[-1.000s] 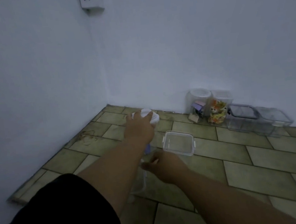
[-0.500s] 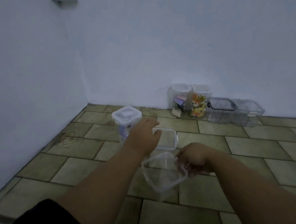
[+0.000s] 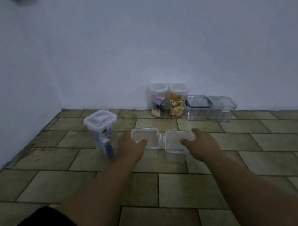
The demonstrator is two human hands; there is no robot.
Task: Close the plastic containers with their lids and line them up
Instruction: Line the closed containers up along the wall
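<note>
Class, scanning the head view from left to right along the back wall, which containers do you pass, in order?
Round-lidded jar with purple contents → jar with colourful contents → dark-rimmed box → clear box.

Seven plastic containers.
Four at the far edge of the floor (image 3: 267, 138): purple-filled jar (image 3: 157, 103), orange-filled jar (image 3: 177, 103), dark-rimmed box (image 3: 197, 110), clear box (image 3: 221, 110); three nearer: tall lidded tub (image 3: 102, 133), left low tub (image 3: 146, 135), right low tub (image 3: 175, 140).

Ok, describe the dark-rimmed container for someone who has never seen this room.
Go to the foot of the back wall and count along it from the left. The dark-rimmed box is third, between the jar of colourful pieces and an all-clear box. Only its lid has a dark rim.
</note>
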